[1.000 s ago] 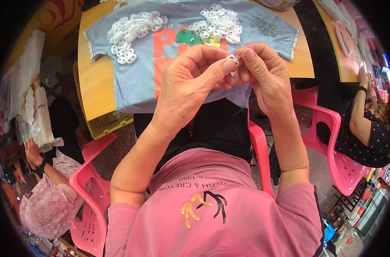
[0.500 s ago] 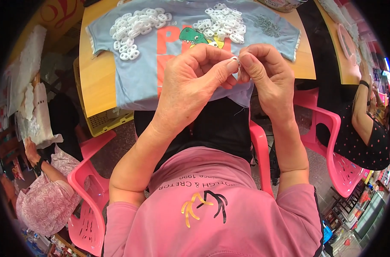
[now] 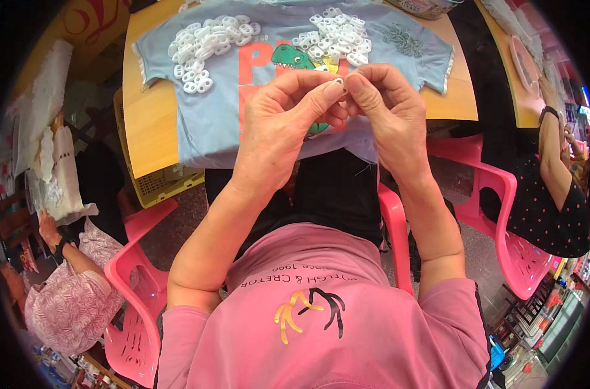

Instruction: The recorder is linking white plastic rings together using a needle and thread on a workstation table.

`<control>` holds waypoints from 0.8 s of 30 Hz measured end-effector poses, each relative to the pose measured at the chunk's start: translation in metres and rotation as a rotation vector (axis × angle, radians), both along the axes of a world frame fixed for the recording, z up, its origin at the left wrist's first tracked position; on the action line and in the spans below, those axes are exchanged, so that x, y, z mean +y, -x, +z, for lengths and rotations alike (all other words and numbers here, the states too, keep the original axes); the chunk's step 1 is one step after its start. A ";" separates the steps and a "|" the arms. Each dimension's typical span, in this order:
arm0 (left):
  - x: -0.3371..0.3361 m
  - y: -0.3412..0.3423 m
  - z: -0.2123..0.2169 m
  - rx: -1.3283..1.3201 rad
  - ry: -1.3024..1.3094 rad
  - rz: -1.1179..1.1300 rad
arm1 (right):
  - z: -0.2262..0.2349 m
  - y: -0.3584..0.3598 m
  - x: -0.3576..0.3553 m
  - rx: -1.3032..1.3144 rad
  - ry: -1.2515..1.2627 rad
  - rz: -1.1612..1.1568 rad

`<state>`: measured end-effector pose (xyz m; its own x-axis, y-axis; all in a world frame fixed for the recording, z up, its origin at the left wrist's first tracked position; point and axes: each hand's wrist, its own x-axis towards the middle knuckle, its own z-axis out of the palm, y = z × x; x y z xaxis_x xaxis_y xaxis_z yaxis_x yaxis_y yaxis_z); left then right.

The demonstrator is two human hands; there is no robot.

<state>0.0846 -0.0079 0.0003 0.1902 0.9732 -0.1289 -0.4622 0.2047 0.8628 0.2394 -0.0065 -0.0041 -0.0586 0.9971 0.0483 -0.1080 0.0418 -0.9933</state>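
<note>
Pinching a small, mostly hidden piece at upper centre: left hand and right hand, apparently mid-manipulation; the next move likely calls for steady control.

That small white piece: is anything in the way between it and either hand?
Nothing visible: the left hand pinches the small white piece, with the right hand close beside it; the piece is mostly hidden.

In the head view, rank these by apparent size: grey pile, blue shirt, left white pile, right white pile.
1. Blue shirt
2. Left white pile and right white pile: too alike to rank
3. Grey pile
</note>
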 end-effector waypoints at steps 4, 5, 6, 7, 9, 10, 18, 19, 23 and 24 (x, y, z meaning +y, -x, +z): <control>-0.001 0.006 0.004 -0.056 0.032 -0.031 | 0.013 -0.004 0.000 -0.017 -0.041 0.076; -0.002 0.007 0.006 -0.061 0.032 -0.024 | 0.015 -0.006 0.000 -0.017 -0.042 0.076; -0.002 0.009 0.007 -0.061 0.031 -0.023 | 0.017 -0.007 0.001 -0.046 -0.075 0.078; -0.003 0.010 0.008 -0.053 0.035 -0.032 | 0.019 -0.008 0.002 -0.076 -0.108 0.079; -0.003 0.014 0.009 -0.044 0.039 -0.039 | 0.024 -0.009 0.003 -0.117 -0.145 0.102; -0.003 0.016 0.010 -0.028 0.039 -0.063 | 0.025 -0.009 0.003 -0.158 -0.181 0.122; -0.008 0.026 0.018 0.041 0.008 -0.114 | 0.034 -0.009 0.014 -0.658 -0.693 0.188; -0.009 0.026 0.018 0.035 -0.002 -0.097 | 0.036 -0.006 0.012 -0.642 -0.681 0.182; -0.012 0.033 0.022 0.102 -0.055 -0.052 | 0.036 0.005 0.008 -0.625 -0.650 0.194; -0.013 0.036 0.021 0.107 -0.056 -0.043 | 0.036 0.008 0.007 -0.619 -0.646 0.196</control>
